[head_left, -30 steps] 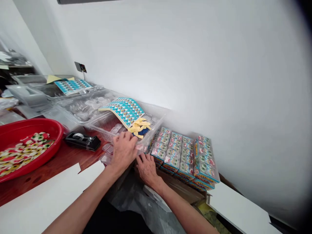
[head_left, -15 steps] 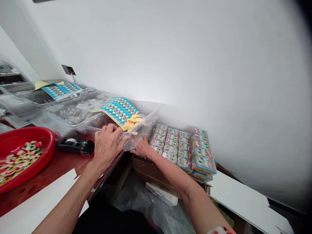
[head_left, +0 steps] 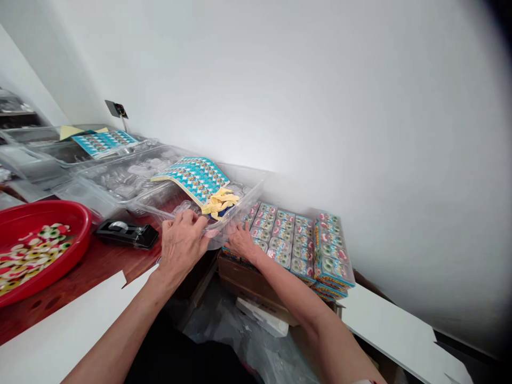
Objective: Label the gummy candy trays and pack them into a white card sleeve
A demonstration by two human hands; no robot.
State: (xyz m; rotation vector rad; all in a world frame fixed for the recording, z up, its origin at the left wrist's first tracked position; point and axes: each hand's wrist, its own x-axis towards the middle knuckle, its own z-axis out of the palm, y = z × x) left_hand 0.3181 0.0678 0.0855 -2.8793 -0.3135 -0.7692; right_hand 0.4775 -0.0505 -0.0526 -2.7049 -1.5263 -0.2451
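My left hand is bent over the near rim of a clear plastic bin, its fingers gripping the edge. Inside the bin lie clear plastic pieces, a blue printed sheet and yellow strips. Below the bin's right corner, my right hand is closed on a clear blister pack at the left end of a row; its fingertips are partly hidden. Several similar packs with eyeball and teeth shapes stand beside it on a brown carton.
At left on the red-brown table are a red basin of small eyeball and teeth pieces and a black tape dispenser. White boards lie nearby. Another clear bin stands further back, along the white wall.
My right hand has shifted slightly right and up over the packs, and more of the leftmost pack shows. My left hand stays at the bin's rim while the view shifts a little.
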